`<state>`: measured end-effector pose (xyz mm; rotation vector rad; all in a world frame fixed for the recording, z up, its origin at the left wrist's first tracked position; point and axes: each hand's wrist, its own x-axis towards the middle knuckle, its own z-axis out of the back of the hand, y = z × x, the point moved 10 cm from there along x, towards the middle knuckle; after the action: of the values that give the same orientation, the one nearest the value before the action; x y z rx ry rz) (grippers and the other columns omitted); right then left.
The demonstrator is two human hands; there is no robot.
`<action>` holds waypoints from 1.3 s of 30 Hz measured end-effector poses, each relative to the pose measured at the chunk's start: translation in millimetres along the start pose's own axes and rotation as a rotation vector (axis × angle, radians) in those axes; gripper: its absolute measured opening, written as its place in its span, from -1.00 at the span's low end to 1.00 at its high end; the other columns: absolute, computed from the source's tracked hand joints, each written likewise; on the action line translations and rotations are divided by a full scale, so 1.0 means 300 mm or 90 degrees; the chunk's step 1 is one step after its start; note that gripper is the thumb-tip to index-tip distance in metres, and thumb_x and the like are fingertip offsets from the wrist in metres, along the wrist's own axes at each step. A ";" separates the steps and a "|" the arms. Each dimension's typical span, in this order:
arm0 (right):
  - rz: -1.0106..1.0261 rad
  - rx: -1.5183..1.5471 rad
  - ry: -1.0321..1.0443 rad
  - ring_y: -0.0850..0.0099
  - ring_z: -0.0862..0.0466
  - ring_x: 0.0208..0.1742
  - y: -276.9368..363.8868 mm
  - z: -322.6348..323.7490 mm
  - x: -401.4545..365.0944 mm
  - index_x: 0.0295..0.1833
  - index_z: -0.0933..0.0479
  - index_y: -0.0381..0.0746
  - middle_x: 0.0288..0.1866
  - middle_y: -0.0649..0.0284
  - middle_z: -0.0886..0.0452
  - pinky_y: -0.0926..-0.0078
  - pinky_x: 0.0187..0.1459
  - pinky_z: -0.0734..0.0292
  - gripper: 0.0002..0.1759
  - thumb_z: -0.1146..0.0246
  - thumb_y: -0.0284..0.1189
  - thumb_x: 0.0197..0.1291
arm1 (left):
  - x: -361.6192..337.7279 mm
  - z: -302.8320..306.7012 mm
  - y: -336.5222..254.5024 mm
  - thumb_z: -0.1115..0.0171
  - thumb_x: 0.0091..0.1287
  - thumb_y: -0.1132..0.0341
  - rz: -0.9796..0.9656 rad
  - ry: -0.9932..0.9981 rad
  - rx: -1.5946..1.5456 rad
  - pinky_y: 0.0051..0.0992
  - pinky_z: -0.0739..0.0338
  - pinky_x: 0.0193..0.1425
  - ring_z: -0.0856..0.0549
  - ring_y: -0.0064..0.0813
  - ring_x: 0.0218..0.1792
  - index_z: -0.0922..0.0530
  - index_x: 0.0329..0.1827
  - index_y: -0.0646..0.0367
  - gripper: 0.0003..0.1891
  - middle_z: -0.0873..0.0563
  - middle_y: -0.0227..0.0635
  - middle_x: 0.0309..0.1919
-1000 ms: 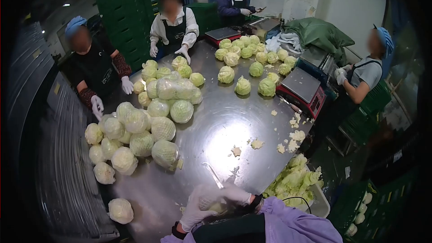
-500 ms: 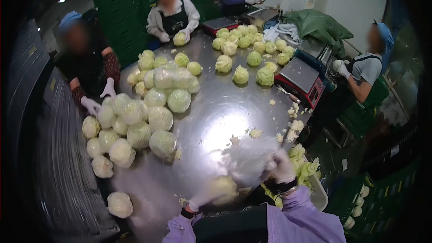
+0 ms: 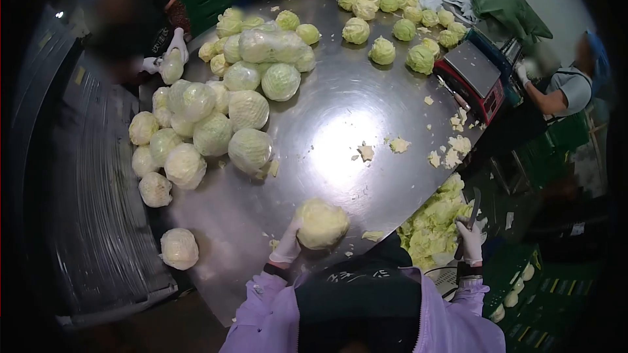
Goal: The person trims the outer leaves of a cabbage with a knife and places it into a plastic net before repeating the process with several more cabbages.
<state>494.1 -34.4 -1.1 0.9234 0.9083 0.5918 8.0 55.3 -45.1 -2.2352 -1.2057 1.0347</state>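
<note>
My left hand [image 3: 288, 242], in a white glove, grips the left side of a pale, trimmed cabbage [image 3: 322, 224] at the table's near edge. My right hand [image 3: 470, 246], gloved too, is closed around a knife [image 3: 475, 205] whose dark, slightly curved blade points up. It is off to the right, over a white basket [image 3: 447, 281] heaped with loose cabbage leaves [image 3: 428, 225]. A torn leaf piece [image 3: 373, 236] lies on the metal just right of the cabbage.
Plastic-wrapped cabbages [image 3: 212, 134] are piled on the left of the metal table [image 3: 294, 157]. Unwrapped heads [image 3: 419, 58] and a red scale [image 3: 472, 75] stand at the far right. Co-workers work around the edges. Green crates [image 3: 517, 287] stand low at right.
My right hand has moved from the table to above the leaf basket, and a pale blur beside it is gone. My view has shifted. The person at left now holds a cabbage.
</note>
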 end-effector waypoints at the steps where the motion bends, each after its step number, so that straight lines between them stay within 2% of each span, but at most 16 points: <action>1: 0.019 -0.007 0.008 0.66 -0.47 -0.61 0.039 -0.061 0.004 0.06 -0.53 -0.32 -0.32 0.34 -0.63 0.70 -0.56 -0.41 -0.69 -0.25 -0.42 0.25 | -0.004 -0.028 -0.016 -0.13 0.29 -0.13 -0.007 0.002 -0.042 -0.26 -0.38 0.40 -0.47 -0.24 0.32 -0.23 0.43 0.24 -0.22 -0.42 -0.10 0.34; 4: 0.024 -0.047 0.132 0.65 -0.48 -0.62 0.131 -0.321 -0.034 0.06 -0.51 -0.34 -0.32 0.32 -0.64 0.72 -0.57 -0.37 -0.65 -0.28 -0.38 0.23 | -0.011 -0.095 -0.076 -0.07 0.34 -0.10 -0.091 0.006 -0.104 -0.26 -0.43 0.37 -0.52 -0.24 0.27 -0.26 0.40 0.22 -0.29 -0.46 -0.12 0.30; 9: -0.187 0.202 0.586 0.64 -0.50 -0.54 0.235 -0.897 -0.283 0.32 -0.36 -0.31 -0.15 0.18 -0.70 0.75 -0.49 -0.44 -0.49 -0.03 -0.17 0.46 | -0.016 -0.144 -0.121 -0.19 0.30 -0.08 -0.147 -0.017 -0.098 -0.22 -0.46 0.35 -0.50 -0.24 0.29 -0.22 0.42 0.19 -0.25 -0.43 -0.10 0.32; 11: -0.234 0.264 0.655 0.61 -0.48 -0.51 0.211 -1.019 -0.315 0.38 -0.30 -0.29 -0.17 0.18 -0.66 0.71 -0.43 -0.45 -0.36 0.11 0.01 0.48 | -0.036 -0.187 -0.193 -0.38 0.17 -0.04 -0.230 -0.007 0.062 -0.24 -0.35 0.43 -0.34 -0.25 0.41 -0.09 0.48 0.18 -0.08 -0.23 -0.08 0.45; 14: -0.187 0.319 0.710 0.60 -0.43 -0.53 0.185 -1.096 -0.284 0.45 -0.22 -0.23 -0.24 0.28 -0.58 0.68 -0.47 -0.40 -0.32 0.09 0.04 0.46 | -0.078 -0.240 -0.288 -0.49 0.05 -0.06 -0.350 0.001 0.294 -0.27 -0.17 0.51 -0.16 -0.27 0.49 0.12 0.54 0.17 0.15 -0.06 -0.10 0.50; 16: -0.190 0.310 0.694 0.63 -0.40 -0.51 0.284 -1.092 -0.312 0.48 -0.18 -0.21 -0.30 0.40 -0.51 0.70 -0.49 -0.33 -0.36 -0.04 -0.10 0.45 | -0.089 -0.269 -0.330 -0.52 0.02 -0.07 -0.371 0.027 0.243 -0.28 -0.10 0.53 -0.12 -0.27 0.50 0.18 0.55 0.19 0.22 -0.05 -0.10 0.50; 18: -0.015 0.204 0.674 0.67 -0.37 -0.50 0.393 -1.076 -0.302 0.50 -0.16 -0.21 -0.28 0.48 -0.50 0.71 -0.49 -0.31 -0.32 -0.21 -0.33 0.33 | -0.097 -0.284 -0.371 -0.55 -0.02 -0.07 -0.397 0.048 0.186 -0.28 -0.03 0.55 -0.08 -0.28 0.51 0.24 0.56 0.22 0.29 -0.03 -0.10 0.50; 19: 0.033 0.202 0.710 0.65 -0.51 -0.28 0.306 -1.122 -0.244 0.51 -0.13 -0.25 -0.07 0.41 -0.55 0.68 -0.28 -0.47 -0.19 -0.31 -0.52 0.16 | -0.074 -0.283 -0.339 -0.59 -0.06 -0.01 -0.303 0.041 0.278 -0.29 -0.09 0.53 -0.14 -0.27 0.48 0.28 0.55 0.24 0.33 -0.08 -0.08 0.47; 20: 0.031 0.197 0.714 0.65 -0.51 -0.28 0.308 -1.132 -0.249 0.51 -0.13 -0.25 -0.07 0.41 -0.55 0.68 -0.28 -0.47 -0.19 -0.31 -0.52 0.16 | -0.056 -0.273 -0.296 -0.64 -0.10 0.05 -0.205 0.034 0.366 -0.29 -0.14 0.51 -0.19 -0.26 0.46 0.32 0.55 0.27 0.38 -0.13 -0.06 0.45; 23: 0.056 0.241 0.762 0.49 -0.41 0.29 0.297 -1.173 -0.271 0.51 -0.10 -0.31 0.36 0.20 -0.38 0.52 0.27 -0.37 -0.14 -0.35 -0.57 0.12 | -0.030 -0.256 -0.256 -0.68 -0.17 0.18 -0.174 0.038 0.391 -0.33 -0.24 0.45 -0.29 -0.24 0.41 0.24 0.54 0.34 0.37 -0.19 -0.01 0.41; 28: 0.066 0.104 0.694 0.46 -0.54 0.14 0.202 -1.135 -0.240 0.47 -0.16 -0.29 0.22 0.21 -0.50 0.52 0.14 -0.48 -0.25 -0.32 -0.51 0.21 | -0.048 -0.213 -0.224 -0.69 -0.18 0.21 -0.242 -0.078 0.493 -0.34 -0.32 0.40 -0.38 -0.25 0.35 0.11 0.51 0.38 0.29 -0.35 0.02 0.31; 30: -0.058 -0.049 0.665 0.40 -0.64 -0.07 0.189 -1.068 -0.245 0.45 -0.21 -0.25 0.04 0.25 -0.61 0.47 -0.04 -0.58 -0.34 -0.26 -0.45 0.28 | -0.048 -0.208 -0.202 -0.69 -0.19 0.21 -0.226 -0.111 0.447 -0.32 -0.31 0.40 -0.39 -0.24 0.35 0.05 0.49 0.40 0.26 -0.38 0.04 0.29; 32: -0.021 -0.011 0.598 0.25 -0.70 -0.20 0.166 -1.028 -0.205 0.43 -0.25 -0.23 -0.07 0.19 -0.68 0.38 -0.19 -0.61 -0.40 -0.23 -0.38 0.32 | -0.048 -0.260 -0.253 -0.65 -0.16 0.15 -0.383 -0.169 0.751 -0.27 -0.35 0.36 -0.46 -0.14 0.27 -0.12 0.42 0.35 0.11 -0.47 0.01 0.19; 34: 0.298 -0.258 0.389 0.10 -0.71 -0.14 0.306 -0.951 -0.177 0.41 -0.26 -0.23 0.01 0.01 -0.66 0.34 -0.18 -0.61 -0.38 -0.25 -0.33 0.30 | 0.020 -0.267 -0.217 -0.61 -0.13 0.12 -0.346 -0.147 0.779 -0.24 -0.36 0.33 -0.47 -0.09 0.24 -0.20 0.37 0.32 0.02 -0.47 0.00 0.17; 35: 0.553 -0.311 0.297 0.00 -0.68 -0.11 0.427 -0.928 -0.243 0.39 -0.29 -0.22 0.11 -0.10 -0.58 0.28 -0.16 -0.61 -0.40 -0.22 -0.26 0.30 | 0.053 -0.274 -0.191 -0.58 -0.11 0.09 -0.310 -0.132 0.812 -0.21 -0.36 0.30 -0.48 -0.04 0.20 -0.28 0.31 0.28 -0.07 -0.48 -0.01 0.14; 39: 0.494 -0.478 0.269 0.00 -0.66 -0.03 0.379 -0.978 -0.246 0.36 -0.32 -0.22 0.25 -0.08 -0.48 0.19 -0.09 -0.60 -0.48 -0.08 -0.22 0.38 | 0.116 -0.300 -0.149 -0.49 -0.06 0.00 -0.203 -0.130 0.791 -0.16 -0.28 0.36 -0.37 0.06 0.27 -0.18 0.35 0.39 -0.01 -0.38 0.14 0.21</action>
<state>197.6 87.2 41.1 0.4285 0.5747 1.7080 64.8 109.2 27.0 -0.9667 -0.6095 1.3496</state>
